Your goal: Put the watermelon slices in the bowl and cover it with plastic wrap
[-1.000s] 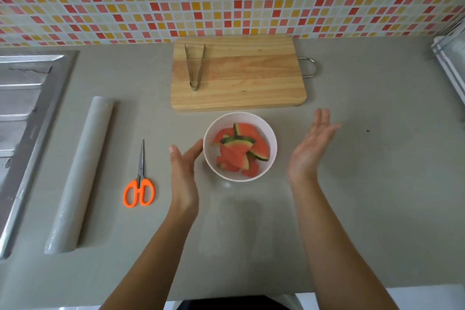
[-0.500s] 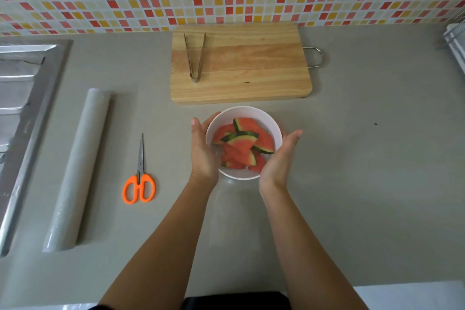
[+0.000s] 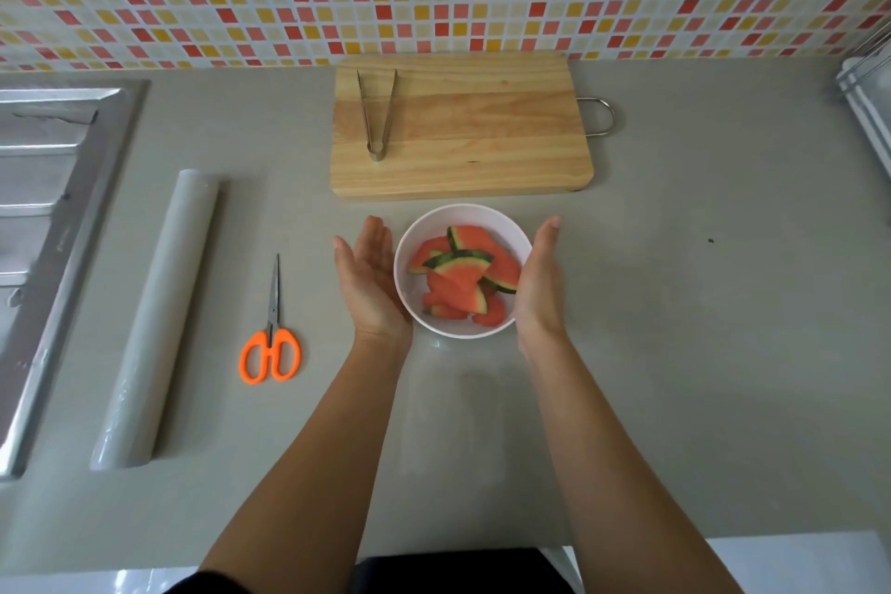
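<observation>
A white bowl (image 3: 464,209) stands on the grey counter just in front of the cutting board, with several red, green-rinded watermelon slices (image 3: 462,276) piled inside. My left hand (image 3: 370,276) is flat and open at the bowl's left side, palm turned toward it. My right hand (image 3: 541,281) is flat against the bowl's right side and hides that rim. Neither hand grips anything. A faint clear sheen lies on the counter just near of the bowl; whether film covers the bowl I cannot tell. The plastic wrap roll (image 3: 156,318) lies lengthwise far to the left.
Orange-handled scissors (image 3: 271,342) lie between the roll and my left arm. Metal tongs (image 3: 376,113) rest on the wooden cutting board (image 3: 482,130) behind the bowl. A steel sink (image 3: 43,217) fills the left edge, and a rack (image 3: 868,111) the right edge.
From spread apart a second ago, both hands closed in and cupped the bowl. Now the fingers have straightened, and the left hand has eased slightly off the bowl. The bowl stayed in place.
</observation>
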A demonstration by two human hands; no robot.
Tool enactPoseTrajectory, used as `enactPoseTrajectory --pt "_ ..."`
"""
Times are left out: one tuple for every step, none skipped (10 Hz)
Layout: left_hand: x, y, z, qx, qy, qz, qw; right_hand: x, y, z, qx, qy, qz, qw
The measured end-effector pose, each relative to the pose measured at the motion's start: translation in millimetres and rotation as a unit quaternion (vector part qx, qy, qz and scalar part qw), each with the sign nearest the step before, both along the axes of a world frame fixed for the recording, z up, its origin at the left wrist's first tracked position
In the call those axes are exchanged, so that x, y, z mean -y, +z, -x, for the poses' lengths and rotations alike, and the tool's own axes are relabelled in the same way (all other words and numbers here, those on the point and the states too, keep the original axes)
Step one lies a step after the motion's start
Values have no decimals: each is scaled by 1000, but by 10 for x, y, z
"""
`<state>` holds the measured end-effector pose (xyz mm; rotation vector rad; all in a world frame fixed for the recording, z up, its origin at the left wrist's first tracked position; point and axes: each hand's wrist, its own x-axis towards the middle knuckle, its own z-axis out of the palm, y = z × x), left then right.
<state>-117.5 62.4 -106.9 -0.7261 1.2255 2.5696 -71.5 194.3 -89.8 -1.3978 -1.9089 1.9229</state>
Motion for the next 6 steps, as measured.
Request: enactPoseTrajectory --pt "21 -39 -266 14 42 76 996 -132 -11 70 -4 60 -6 998" --pt "-65 -63 -541 25 27 64 997 -168 -38 112 -26 95 31 995" --pt "-190 -48 -582 9 2 53 999 -167 -90 133 -25 103 54 993" --pt "-357 3 -444 39 25 76 996 -167 -144 124 -25 64 65 995" --pt "-323 -52 -393 64 14 95 993 -122 -171 114 -35 29 87 995" --pt "-270 -63 -362 59 -6 109 992 -90 -221 94 -53 16 112 992"
